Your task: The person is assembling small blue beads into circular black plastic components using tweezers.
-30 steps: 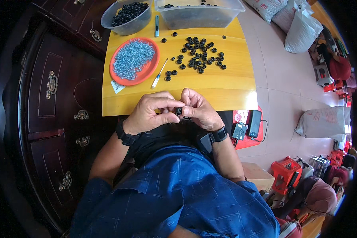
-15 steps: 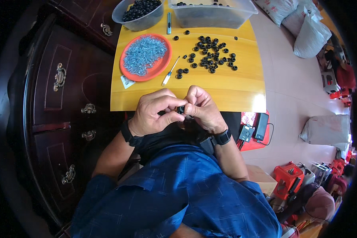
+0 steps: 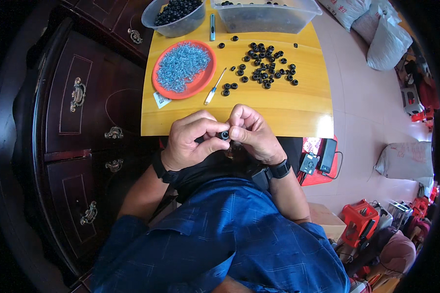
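My left hand [image 3: 193,140] pinches a small black ring-shaped plastic part [image 3: 224,135] between thumb and fingers, just in front of the table's near edge. The part's round opening faces up toward me. My right hand [image 3: 255,136] is closed in a pinch right beside it, thumb and forefinger against the part's right side. Anything tiny between those right fingertips is hidden. Beyond my hands, a screwdriver [image 3: 215,87] with a pale handle lies on the yellow table [image 3: 278,115]. Several similar black parts [image 3: 264,75] are scattered to its right.
An orange-red plate [image 3: 197,89] holds a heap of tiny clear-blue pieces [image 3: 181,66]. Behind it stand a clear bowl [image 3: 181,30] of black parts and a clear bin [image 3: 266,22]. A light-blue cutter [image 3: 212,27] lies between. Dark drawers [image 3: 63,117] flank the left side.
The black part has turned slightly in my fingers, so its round opening shows more plainly. Both hands stay together at nearly the same place; the whole view has shifted a little.
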Demonstrator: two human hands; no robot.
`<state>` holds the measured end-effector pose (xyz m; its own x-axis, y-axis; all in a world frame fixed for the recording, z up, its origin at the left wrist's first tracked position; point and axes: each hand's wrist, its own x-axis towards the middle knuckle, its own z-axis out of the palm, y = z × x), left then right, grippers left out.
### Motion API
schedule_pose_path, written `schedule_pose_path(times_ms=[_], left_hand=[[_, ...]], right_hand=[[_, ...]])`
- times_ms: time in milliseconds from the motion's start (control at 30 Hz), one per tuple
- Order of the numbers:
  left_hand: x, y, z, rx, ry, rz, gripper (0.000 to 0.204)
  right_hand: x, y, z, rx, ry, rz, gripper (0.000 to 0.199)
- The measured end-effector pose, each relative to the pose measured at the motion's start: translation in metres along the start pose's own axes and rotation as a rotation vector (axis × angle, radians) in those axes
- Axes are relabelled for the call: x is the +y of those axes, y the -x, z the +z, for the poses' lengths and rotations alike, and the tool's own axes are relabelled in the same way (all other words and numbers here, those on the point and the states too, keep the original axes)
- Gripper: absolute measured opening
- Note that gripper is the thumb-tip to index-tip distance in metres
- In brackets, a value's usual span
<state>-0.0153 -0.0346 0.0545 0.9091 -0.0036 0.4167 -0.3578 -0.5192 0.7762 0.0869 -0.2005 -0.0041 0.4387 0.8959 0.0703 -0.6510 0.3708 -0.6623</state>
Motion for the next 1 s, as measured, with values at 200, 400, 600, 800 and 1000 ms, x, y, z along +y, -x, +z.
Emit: schedule_pose_path(times_ms=[200, 400, 600, 800, 1000], left_hand=[[-0.001, -0.003, -0.007, -0.008, -0.048, 0.044, 0.024], [0.002, -0.008, -0.01, -0.008, -0.085, 0.116, 0.025], [-0.001, -0.013, -0.013, -0.032, -0.077, 0.12, 0.026], [-0.016, -0.012, -0.001, -0.245, -0.086, -0.356, 0.021], [-0.065, -0.041, -0.051, -0.297, -0.116, -0.342, 0.015]], right_hand=[[-0.001, -0.003, 0.005, 0.002, 0.028, -0.034, 0.015], [-0.008, -0.004, 0.009, -0.005, 0.098, -0.075, 0.016], [-0.01, -0.006, 0.005, 0.022, 0.171, -0.094, 0.017], [0.009, -0.008, -0.023, 0.234, 0.344, 0.135, 0.018], [0.005, -0.008, -0.03, 0.194, 0.453, 0.166, 0.009]])
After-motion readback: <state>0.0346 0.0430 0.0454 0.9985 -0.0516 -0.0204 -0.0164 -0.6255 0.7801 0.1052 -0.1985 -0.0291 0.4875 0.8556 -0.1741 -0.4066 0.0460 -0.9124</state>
